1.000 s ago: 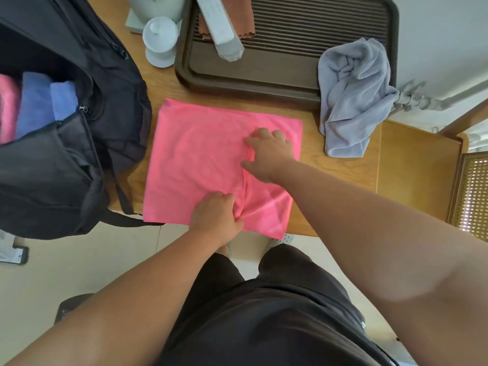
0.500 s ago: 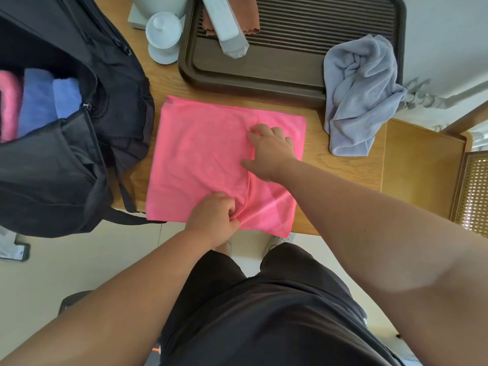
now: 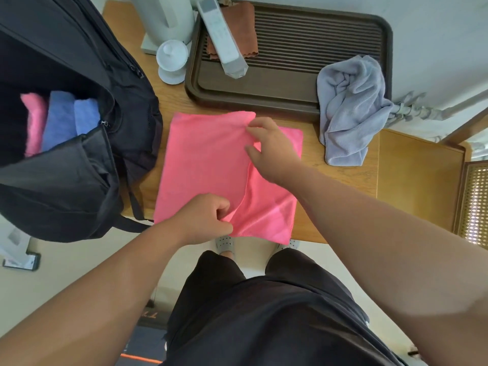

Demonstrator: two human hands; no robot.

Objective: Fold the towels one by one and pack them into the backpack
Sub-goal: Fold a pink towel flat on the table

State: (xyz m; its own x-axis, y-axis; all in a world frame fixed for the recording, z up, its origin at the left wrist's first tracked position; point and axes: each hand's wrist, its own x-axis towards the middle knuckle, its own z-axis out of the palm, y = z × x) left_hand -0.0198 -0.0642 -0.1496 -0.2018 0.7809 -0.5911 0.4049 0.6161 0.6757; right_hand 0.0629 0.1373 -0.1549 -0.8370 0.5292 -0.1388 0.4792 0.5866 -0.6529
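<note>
A pink towel (image 3: 203,165) lies flat on the wooden table (image 3: 340,178), its upper layer folded over to the left. My left hand (image 3: 204,219) pinches that layer's near edge at the table's front. My right hand (image 3: 269,149) pinches the layer's far corner and lifts it slightly. To the left stands the open black backpack (image 3: 79,191), with a pink and two blue folded towels (image 3: 59,120) upright inside. A crumpled grey towel (image 3: 348,109) rests at the right, partly on the tray's corner.
A dark brown slatted tray (image 3: 317,43) sits at the back, holding a white remote (image 3: 221,35) and a brown cloth (image 3: 245,30). A white lidded cup (image 3: 172,59) and a white kettle (image 3: 169,17) stand at the back left. A lower wooden surface (image 3: 417,180) adjoins on the right.
My right hand went from pressing flat on the pink towel to pinching its upper layer's far corner, which now lifts. My left hand stays pinched on the near edge.
</note>
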